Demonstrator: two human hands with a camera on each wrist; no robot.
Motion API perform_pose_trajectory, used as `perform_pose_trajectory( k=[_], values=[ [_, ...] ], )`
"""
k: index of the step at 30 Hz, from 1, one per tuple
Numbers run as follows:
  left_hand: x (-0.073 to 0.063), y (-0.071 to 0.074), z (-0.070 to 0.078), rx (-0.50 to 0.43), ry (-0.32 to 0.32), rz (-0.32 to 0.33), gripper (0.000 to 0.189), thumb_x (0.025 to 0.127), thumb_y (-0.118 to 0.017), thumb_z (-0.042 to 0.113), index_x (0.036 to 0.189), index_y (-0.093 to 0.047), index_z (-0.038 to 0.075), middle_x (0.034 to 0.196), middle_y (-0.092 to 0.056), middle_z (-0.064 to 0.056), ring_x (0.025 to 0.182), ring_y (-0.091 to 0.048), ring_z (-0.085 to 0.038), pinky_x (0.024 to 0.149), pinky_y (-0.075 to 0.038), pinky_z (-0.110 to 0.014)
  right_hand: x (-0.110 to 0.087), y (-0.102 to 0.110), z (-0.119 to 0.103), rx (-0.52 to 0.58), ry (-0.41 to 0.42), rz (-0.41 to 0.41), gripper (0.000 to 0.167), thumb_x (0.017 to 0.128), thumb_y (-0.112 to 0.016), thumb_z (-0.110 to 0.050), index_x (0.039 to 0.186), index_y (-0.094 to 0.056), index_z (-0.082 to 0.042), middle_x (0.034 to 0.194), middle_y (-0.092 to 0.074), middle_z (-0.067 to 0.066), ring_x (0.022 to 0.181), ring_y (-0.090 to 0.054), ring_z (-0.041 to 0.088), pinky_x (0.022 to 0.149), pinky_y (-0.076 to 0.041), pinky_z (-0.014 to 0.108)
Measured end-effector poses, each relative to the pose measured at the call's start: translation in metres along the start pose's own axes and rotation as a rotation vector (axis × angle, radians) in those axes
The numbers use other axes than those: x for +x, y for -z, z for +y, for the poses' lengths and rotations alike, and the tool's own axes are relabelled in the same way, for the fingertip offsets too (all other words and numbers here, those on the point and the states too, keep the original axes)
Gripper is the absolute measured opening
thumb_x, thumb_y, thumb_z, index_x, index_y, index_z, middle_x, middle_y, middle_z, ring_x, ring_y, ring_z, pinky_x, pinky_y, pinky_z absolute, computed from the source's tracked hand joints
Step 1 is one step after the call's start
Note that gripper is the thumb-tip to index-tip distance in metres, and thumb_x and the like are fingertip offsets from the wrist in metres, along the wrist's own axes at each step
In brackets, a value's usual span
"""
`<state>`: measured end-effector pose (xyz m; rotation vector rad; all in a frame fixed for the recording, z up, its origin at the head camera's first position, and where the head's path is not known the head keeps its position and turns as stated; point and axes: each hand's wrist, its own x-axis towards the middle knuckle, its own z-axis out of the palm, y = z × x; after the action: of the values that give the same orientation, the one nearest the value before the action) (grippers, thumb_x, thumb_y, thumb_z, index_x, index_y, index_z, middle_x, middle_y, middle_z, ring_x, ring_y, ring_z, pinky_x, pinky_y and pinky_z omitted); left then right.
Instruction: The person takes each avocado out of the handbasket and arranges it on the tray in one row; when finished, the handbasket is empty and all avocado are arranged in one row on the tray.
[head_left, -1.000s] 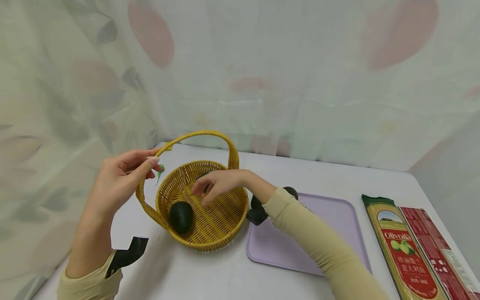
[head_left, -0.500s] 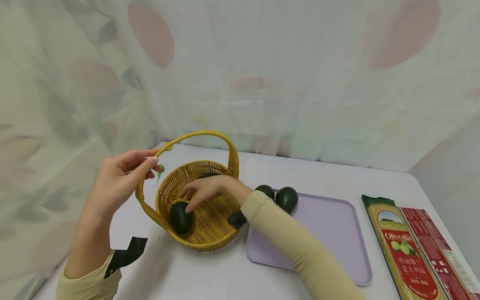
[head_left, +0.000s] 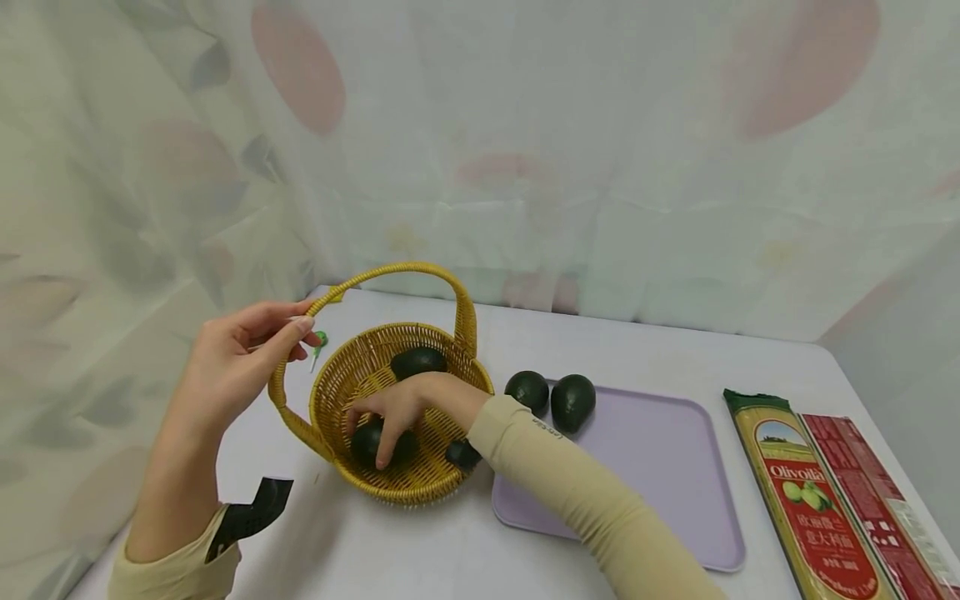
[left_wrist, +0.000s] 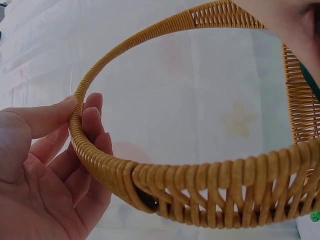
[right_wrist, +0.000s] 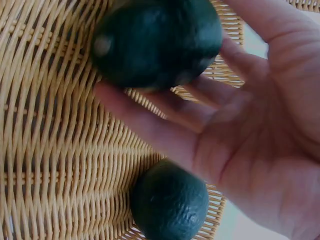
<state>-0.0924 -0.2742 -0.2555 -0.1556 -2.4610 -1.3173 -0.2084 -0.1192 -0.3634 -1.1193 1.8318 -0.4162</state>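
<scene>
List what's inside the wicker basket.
Two dark avocados: a far avocado beside the back wall, and a near avocado between the right hand's fingers and thumb. That hand partly covers it and the basket floor; anything directly beneath can't be seen.

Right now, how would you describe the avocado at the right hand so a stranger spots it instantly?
Find the yellow wicker basket with the arched handle, left of the lilac tray. Inside, on the near side, lies a dark green avocado. Unlike the other avocado in the basket, farther back, this one has the right hand around it.
</scene>
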Motion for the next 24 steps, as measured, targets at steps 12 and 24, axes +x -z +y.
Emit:
perform_pose_trajectory(
  k=[12,24],
  values=[
    [0.001,-0.003,0.0,-0.007,-0.005,-0.003,0.024,0.097,-0.063,0.016,0.114,-0.068,0.0,0.089,-0.073,0.001,0.079,-0.068,-0.009,0.069,-0.055,-0.018,-0.013,0.002,0.011,-0.016,-0.029,-0.048,0.064,0.078,-0.084,-0.02,0.132,-0.052,-0.033,0.134,-0.042,-0.008,0.11,-0.049,0.007,0.07,-0.058,0.031],
    [0.0,0.0,-0.003,-0.008,-0.022,-0.002,0.024,0.096,-0.063,0.011,0.117,-0.068,0.001,0.085,-0.072,0.003,0.074,-0.067,-0.011,0.065,-0.054,-0.017,-0.054,0.017,0.024,0.006,0.042,0.027,0.064,0.08,-0.082,-0.025,0.136,-0.051,-0.033,0.143,-0.038,-0.002,0.12,-0.046,0.012,0.074,-0.057,0.032]
  ],
)
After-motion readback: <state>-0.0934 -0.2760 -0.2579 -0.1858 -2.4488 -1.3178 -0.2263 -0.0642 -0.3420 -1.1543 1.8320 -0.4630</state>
